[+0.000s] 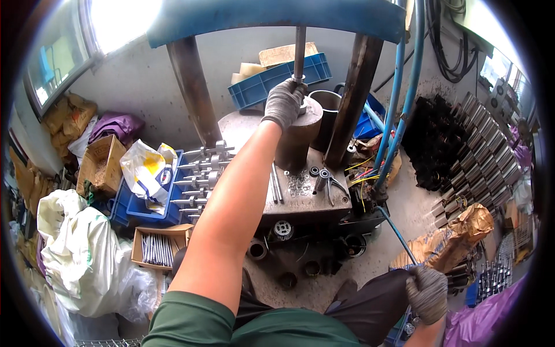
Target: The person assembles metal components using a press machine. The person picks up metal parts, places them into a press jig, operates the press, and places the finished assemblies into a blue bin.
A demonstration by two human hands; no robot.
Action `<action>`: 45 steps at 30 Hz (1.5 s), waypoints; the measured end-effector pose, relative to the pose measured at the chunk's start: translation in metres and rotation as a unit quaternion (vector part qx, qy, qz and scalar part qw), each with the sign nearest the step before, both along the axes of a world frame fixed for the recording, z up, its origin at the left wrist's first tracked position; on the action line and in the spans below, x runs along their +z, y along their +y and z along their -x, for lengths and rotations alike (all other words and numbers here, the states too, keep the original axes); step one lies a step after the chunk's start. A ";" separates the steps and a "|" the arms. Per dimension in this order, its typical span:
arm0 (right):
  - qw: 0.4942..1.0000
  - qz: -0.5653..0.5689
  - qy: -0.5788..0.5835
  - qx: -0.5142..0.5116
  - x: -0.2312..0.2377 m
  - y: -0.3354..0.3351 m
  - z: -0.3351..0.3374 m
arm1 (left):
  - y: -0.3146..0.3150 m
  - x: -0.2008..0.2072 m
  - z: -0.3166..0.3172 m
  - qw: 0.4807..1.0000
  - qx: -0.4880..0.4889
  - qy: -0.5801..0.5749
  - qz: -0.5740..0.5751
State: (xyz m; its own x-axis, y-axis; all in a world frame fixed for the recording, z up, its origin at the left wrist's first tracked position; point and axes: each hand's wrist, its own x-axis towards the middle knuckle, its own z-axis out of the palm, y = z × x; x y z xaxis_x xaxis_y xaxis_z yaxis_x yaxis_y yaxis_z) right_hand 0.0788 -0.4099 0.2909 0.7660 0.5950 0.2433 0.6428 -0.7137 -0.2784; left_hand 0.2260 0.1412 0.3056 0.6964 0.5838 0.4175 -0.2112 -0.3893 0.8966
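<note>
My left hand (283,103), in a grey glove, reaches up to the top of a thick metal cylinder (298,139) on the press bed. Its fingers are closed around a piece directly beneath the vertical press rod (300,49); the glove hides most of that piece. A small metal collar (298,78) shows just above the fingers. Low on the right, my right hand (426,292), also gloved, is wrapped round the end of a thin blue-grey lever (398,234), which slants up to the side of the press.
Pliers (330,186), small rings and metal rods (276,182) lie on the bed (306,208). Shafts with round weights (199,179) stand left, beside a blue crate (144,211) and a carton of rods (159,248). Steel tubes (485,150) are stacked right; blue hoses (399,104) hang near the press.
</note>
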 end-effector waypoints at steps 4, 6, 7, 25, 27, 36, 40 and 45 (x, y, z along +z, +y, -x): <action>0.971 -0.084 -0.219 0.044 0.029 0.021 -0.056 | -0.013 0.009 0.006 1.000 -0.004 0.022 0.014; 0.947 -0.170 -0.259 0.087 0.058 0.054 -0.097 | -0.005 0.006 0.011 1.000 0.007 0.026 0.003; 0.937 -0.193 -0.280 0.083 0.070 0.067 -0.118 | -0.003 0.006 0.013 1.000 0.009 0.025 -0.002; 0.985 0.120 0.055 0.107 0.004 -0.015 -0.010 | -0.025 0.017 0.022 0.999 0.025 0.031 -0.016; 0.983 0.139 0.072 0.095 -0.016 -0.017 0.001 | -0.016 0.013 0.016 0.999 0.030 0.031 -0.023; 0.993 0.099 0.045 0.044 0.002 -0.002 -0.005 | -0.011 0.006 0.012 0.996 0.054 0.037 -0.064; 0.996 0.072 0.028 0.035 0.011 0.003 -0.010 | -0.012 0.008 0.015 1.000 0.023 0.007 -0.015; 0.993 0.105 0.016 0.042 -0.002 -0.007 -0.006 | -0.014 0.012 0.017 1.000 0.002 -0.025 0.015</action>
